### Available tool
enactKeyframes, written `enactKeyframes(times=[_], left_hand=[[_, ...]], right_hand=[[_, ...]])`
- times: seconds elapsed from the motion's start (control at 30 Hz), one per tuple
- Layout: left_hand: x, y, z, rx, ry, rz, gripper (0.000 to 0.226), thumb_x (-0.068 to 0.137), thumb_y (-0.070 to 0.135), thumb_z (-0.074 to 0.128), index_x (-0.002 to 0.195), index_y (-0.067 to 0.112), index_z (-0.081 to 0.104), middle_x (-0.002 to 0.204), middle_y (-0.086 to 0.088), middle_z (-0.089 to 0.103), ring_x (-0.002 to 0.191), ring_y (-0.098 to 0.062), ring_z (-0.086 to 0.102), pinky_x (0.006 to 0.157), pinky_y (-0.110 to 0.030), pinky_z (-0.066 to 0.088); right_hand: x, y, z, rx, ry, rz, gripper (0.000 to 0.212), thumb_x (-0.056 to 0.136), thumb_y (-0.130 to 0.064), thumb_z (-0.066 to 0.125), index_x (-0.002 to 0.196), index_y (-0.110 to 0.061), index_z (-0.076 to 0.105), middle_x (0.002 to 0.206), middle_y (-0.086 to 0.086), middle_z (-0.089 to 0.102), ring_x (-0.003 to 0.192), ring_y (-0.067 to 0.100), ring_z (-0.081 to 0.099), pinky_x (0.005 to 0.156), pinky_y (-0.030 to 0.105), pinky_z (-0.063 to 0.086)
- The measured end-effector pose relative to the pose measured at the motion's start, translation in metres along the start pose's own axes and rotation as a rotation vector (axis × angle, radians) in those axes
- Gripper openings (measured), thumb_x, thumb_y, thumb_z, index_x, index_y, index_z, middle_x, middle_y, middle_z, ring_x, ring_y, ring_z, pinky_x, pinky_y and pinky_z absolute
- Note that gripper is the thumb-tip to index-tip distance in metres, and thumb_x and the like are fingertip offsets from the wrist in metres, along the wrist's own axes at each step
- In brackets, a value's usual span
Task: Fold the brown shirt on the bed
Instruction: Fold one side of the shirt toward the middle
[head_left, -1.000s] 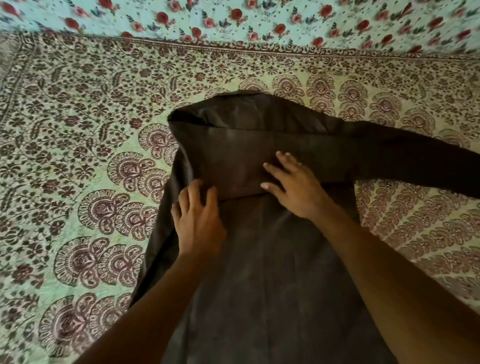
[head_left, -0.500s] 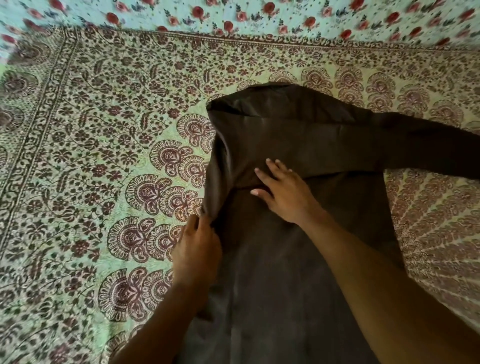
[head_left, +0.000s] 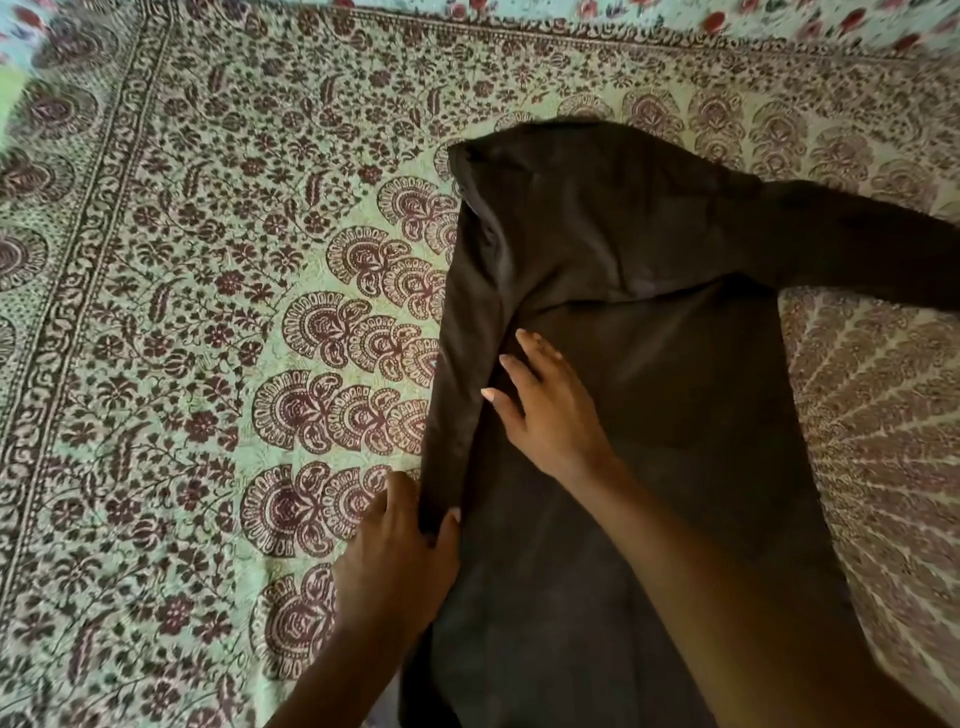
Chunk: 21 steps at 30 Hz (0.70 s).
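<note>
Bedspread (head_left: 218, 322) with a green and maroon paisley print covers the bed, and the brown shirt (head_left: 649, 364) lies flat on it, right of centre. One sleeve (head_left: 857, 249) stretches off to the right; the other sleeve (head_left: 457, 374) is folded down along the shirt's left edge. The right hand (head_left: 550, 410) presses flat on the shirt, fingers straight. The left hand (head_left: 395, 556) pinches the folded sleeve's lower end between thumb and fingers.

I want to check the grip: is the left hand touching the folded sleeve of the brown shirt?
Touching. The head view shows the left hand pinching the sleeve end between thumb and fingers.
</note>
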<state>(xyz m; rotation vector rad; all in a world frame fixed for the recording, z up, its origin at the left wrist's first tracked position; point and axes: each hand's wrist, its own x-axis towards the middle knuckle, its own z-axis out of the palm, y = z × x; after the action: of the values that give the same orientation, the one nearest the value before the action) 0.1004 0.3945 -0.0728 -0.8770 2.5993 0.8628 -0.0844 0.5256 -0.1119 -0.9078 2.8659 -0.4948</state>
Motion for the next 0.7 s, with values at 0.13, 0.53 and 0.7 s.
enactKeyframes(times=[0.13, 0.53, 0.7], left_hand=[[-0.029, -0.012, 0.000, 0.065, -0.124, 0.043, 0.049, 0.078, 0.048, 0.068, 0.112, 0.025, 0.042, 0.108, 0.004, 0.051, 0.098, -0.029, 0.067, 0.076, -0.046, 0.059], [-0.111, -0.051, -0.001, -0.069, -0.492, 0.226, 0.065, 0.087, 0.038, 0.050, 0.144, 0.049, 0.022, 0.100, 0.002, 0.073, 0.083, -0.018, 0.072, 0.075, -0.037, 0.061], [-0.131, -0.046, 0.023, -0.150, -0.444, 0.358, 0.049, 0.096, 0.024, 0.062, 0.139, 0.041, 0.045, 0.129, 0.014, 0.063, 0.106, -0.005, 0.065, 0.090, -0.025, 0.058]], right_hand=[[-0.034, -0.044, 0.001, 0.323, 0.099, 0.316, 0.042, 0.092, -0.041, 0.069, 0.124, -0.013, 0.065, 0.098, -0.001, 0.068, 0.085, 0.018, 0.068, 0.072, 0.040, 0.058], [-0.123, -0.089, 0.008, 0.613, -0.392, 0.653, 0.100, 0.067, -0.036, 0.092, 0.146, -0.041, 0.032, 0.119, 0.014, 0.066, 0.110, 0.024, 0.064, 0.087, 0.031, 0.056], [-0.160, -0.088, -0.004, 0.682, -0.426, 0.655, 0.138, 0.062, -0.020, 0.097, 0.145, -0.069, -0.001, 0.129, -0.010, 0.050, 0.114, 0.024, 0.063, 0.096, 0.049, 0.056]])
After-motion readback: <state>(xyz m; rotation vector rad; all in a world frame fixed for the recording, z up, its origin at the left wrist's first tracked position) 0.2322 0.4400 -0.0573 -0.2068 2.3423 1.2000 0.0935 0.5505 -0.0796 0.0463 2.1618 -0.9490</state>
